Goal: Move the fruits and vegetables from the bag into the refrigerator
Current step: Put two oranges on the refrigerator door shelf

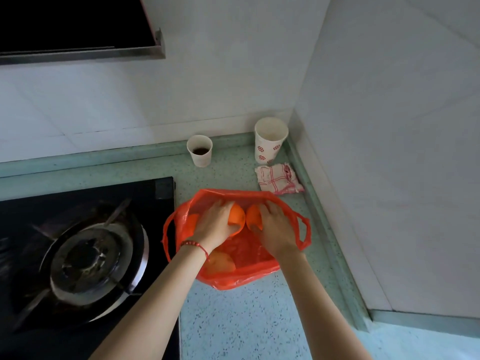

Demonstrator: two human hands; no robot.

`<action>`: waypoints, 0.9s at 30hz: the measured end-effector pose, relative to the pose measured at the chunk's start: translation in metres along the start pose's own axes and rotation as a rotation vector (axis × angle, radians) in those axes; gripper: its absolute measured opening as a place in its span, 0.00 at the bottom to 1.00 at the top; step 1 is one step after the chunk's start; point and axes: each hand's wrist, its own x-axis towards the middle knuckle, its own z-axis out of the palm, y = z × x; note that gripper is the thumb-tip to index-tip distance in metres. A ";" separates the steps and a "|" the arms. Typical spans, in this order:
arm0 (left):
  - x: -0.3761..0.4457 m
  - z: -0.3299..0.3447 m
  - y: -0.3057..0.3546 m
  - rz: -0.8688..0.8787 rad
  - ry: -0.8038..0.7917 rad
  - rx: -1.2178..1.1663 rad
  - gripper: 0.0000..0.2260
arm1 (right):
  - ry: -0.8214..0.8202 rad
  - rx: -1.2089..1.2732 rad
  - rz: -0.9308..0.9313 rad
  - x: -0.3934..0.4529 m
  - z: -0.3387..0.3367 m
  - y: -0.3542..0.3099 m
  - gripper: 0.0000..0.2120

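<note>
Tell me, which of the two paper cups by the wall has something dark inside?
The smaller plain white cup, on the left nearer the stove. The taller cup with red patterns, in the corner, shows only a pale inside.

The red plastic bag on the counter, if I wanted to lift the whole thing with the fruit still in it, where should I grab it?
Probably by its two loop handles, both together. One loop sticks out on the right and the other on the left, beside the stove. The red bag lies slumped and open-mouthed, so come from above and gather both loops over the middle.
</note>
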 end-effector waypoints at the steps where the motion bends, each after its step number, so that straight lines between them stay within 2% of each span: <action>1: 0.001 0.000 0.000 -0.004 -0.005 0.000 0.28 | -0.011 -0.003 0.005 0.001 0.001 0.000 0.23; 11: -0.007 -0.008 0.002 0.002 0.052 -0.053 0.29 | 0.026 0.061 0.026 -0.006 -0.005 -0.001 0.25; 20: -0.048 -0.022 0.011 0.072 0.196 -0.146 0.31 | 0.205 0.178 0.020 -0.052 -0.026 -0.005 0.32; 27: -0.099 -0.038 0.008 0.037 0.360 -0.451 0.30 | 0.343 0.566 0.137 -0.099 -0.049 -0.018 0.32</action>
